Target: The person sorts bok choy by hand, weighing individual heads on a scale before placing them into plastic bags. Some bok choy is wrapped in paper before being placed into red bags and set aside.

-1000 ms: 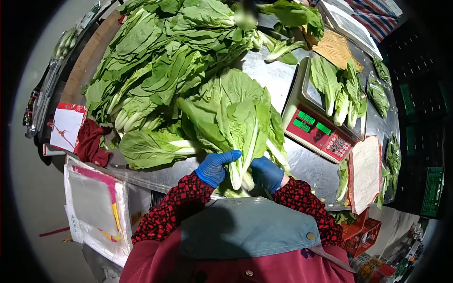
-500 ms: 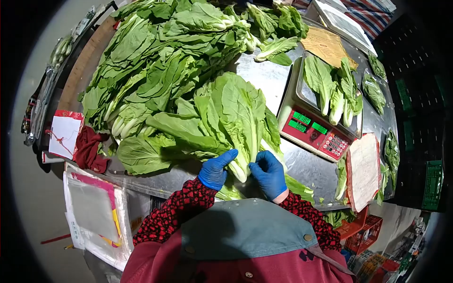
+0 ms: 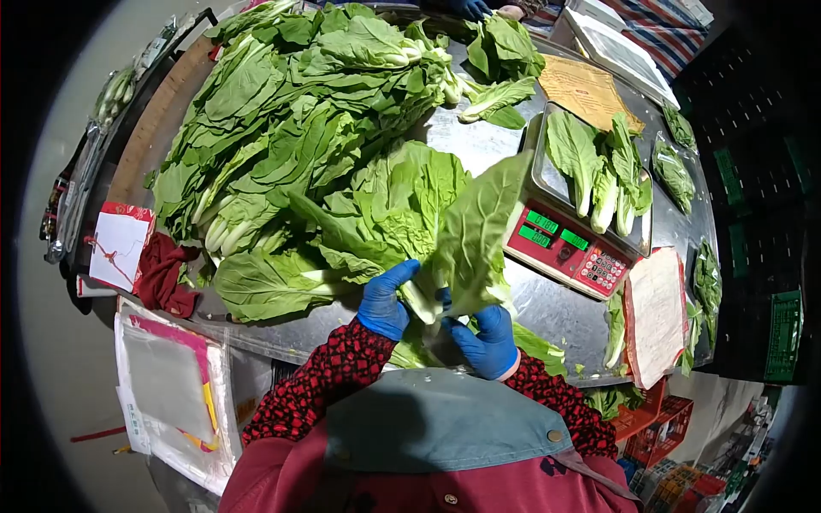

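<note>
My left hand, in a blue glove, is closed around the white stem base of a head of bok choy-like greens. The leaves of the head point away from me. My right hand, also gloved in blue, pinches the lower end of a broad leaf. This leaf tilts up and to the right, apart from the rest of the head at its top. Whether its base is still joined to the head is hidden by the fingers. Loose leaves lie on the metal table under both hands.
A big heap of greens fills the table's left and back. To the right, a digital scale bears several heads. Bagged greens, a brown paper sheet and a red cloth lie around. Another person's gloved hand shows at the far edge.
The broad leaf has swung up and to the right, away from the head. My right hand has turned and dropped slightly. A gloved hand has appeared at the far edge.
</note>
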`<action>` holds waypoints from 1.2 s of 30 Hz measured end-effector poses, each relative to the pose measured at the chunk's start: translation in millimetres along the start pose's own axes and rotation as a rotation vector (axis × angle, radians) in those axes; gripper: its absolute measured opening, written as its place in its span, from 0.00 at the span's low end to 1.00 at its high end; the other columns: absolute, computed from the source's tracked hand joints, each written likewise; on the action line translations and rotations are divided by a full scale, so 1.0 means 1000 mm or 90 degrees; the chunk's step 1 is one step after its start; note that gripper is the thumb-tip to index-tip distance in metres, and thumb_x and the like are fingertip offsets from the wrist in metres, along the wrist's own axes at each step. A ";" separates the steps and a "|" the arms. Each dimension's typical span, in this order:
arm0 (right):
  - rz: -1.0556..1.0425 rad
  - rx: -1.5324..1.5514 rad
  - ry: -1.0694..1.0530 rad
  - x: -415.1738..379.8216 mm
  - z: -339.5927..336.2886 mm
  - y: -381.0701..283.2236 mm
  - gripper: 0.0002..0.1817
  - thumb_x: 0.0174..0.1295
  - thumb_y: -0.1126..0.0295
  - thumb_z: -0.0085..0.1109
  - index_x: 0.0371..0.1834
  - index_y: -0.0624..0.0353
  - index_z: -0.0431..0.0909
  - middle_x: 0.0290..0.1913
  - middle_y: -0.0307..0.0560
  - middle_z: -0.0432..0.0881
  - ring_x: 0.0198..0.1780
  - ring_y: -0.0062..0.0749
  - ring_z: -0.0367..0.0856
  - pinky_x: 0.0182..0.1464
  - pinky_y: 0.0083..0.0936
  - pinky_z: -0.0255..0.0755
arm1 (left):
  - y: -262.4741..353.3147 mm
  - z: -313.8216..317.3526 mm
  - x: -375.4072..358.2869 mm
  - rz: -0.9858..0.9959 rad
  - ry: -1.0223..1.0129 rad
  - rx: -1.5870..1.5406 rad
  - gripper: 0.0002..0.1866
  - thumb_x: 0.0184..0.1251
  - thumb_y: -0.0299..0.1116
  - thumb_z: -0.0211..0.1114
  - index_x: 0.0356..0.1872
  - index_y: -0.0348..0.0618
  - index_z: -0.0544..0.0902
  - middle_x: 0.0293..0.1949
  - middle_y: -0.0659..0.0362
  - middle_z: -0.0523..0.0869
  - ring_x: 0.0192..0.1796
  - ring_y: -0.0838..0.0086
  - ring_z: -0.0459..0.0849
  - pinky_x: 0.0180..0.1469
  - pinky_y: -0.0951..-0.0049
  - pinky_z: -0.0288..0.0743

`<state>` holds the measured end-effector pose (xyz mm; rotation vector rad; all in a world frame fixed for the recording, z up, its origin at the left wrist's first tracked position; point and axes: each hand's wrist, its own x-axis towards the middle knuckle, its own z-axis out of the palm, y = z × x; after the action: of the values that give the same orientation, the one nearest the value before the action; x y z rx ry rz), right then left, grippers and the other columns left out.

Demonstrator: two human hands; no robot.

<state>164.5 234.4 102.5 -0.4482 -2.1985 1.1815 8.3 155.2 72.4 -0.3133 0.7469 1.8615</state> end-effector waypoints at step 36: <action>0.474 -0.224 -0.069 -0.128 -0.238 0.068 0.17 0.51 0.62 0.66 0.37 0.64 0.75 0.21 0.50 0.75 0.26 0.37 0.78 0.32 0.30 0.71 | -0.086 0.250 0.230 0.178 -0.136 0.920 0.45 0.48 0.48 0.77 0.58 0.22 0.66 0.49 0.45 0.79 0.42 0.65 0.82 0.40 0.68 0.78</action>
<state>417.1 353.4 103.0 -1.4755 -2.4144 1.1707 23.8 503.3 112.3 0.9237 1.7861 1.1299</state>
